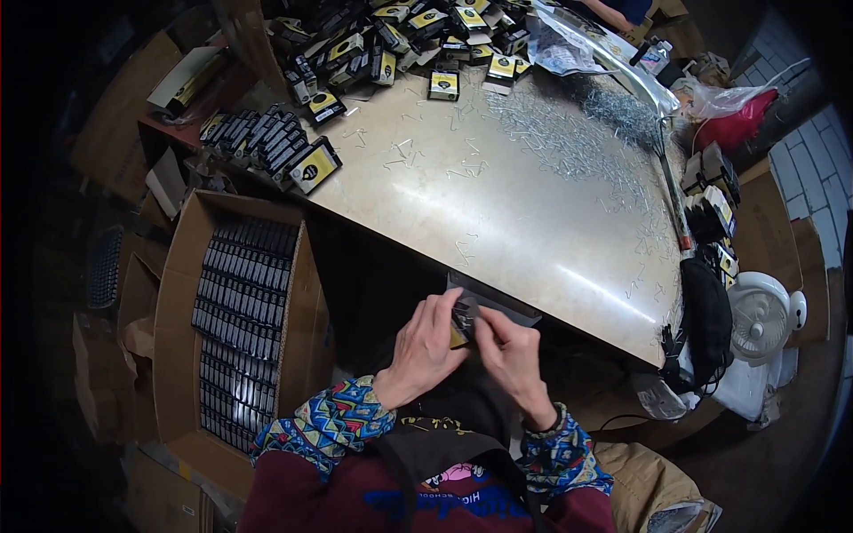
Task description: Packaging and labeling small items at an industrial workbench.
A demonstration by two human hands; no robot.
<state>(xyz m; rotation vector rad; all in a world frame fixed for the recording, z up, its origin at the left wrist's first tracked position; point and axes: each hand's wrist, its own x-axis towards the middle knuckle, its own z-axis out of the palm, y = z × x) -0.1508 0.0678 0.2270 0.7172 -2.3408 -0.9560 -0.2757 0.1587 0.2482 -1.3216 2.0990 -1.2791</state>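
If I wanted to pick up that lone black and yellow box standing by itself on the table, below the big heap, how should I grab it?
Probably by its two short sides, coming down from above. The lone box shows its broad face up and stands apart from the heap of boxes, so fingers should fit either side; scattered staples lie near.

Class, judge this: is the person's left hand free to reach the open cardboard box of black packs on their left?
Probably not yet: the left hand and right hand both hold a small black-and-yellow pack. The open cardboard box lies unobstructed.
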